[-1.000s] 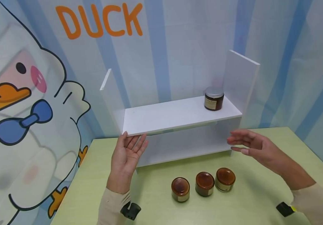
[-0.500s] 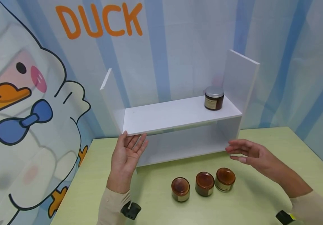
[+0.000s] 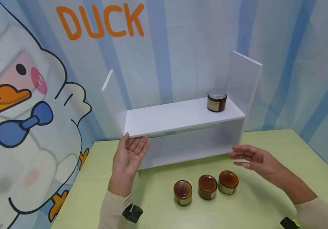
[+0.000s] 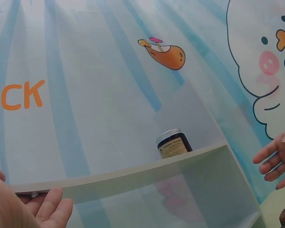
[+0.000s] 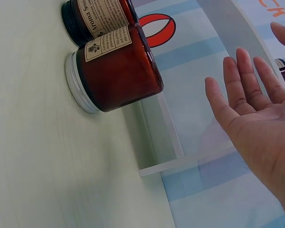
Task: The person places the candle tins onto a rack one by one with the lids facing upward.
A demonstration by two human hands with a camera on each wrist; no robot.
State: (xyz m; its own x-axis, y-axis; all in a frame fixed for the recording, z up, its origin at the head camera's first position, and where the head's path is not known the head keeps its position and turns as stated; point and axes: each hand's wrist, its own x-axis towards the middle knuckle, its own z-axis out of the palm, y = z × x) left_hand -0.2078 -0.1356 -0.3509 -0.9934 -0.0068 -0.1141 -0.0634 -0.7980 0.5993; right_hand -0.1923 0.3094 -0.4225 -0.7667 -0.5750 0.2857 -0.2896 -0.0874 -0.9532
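My left hand [image 3: 129,159] holds the front left corner of the white shelf unit's [image 3: 167,119] upper board, thumb at the edge and fingers underneath. In the left wrist view those fingers [image 4: 50,202] reach below the board. Beside the unit's lower right front corner hovers my right hand [image 3: 259,163], holding nothing, fingers loosely extended. An amber jar with a silver lid [image 3: 216,101] stands upright at the upper board's right end. In front of the unit are three amber jars [image 3: 228,182]; the right wrist view shows the nearest jar [image 5: 118,71] upside down on its lid.
The unit stands on a pale green table [image 3: 209,216], its side panels [image 3: 244,79] rising above the upper board. Behind hangs a blue-striped cloth backdrop [image 3: 192,47] with a cartoon duck [image 3: 32,127]. The unit's lower board [image 3: 187,152] lies close above the table.
My right hand has lowered slightly, from beside the unit's right end toward the jars. The left hand, the unit and the jars stay where they were.
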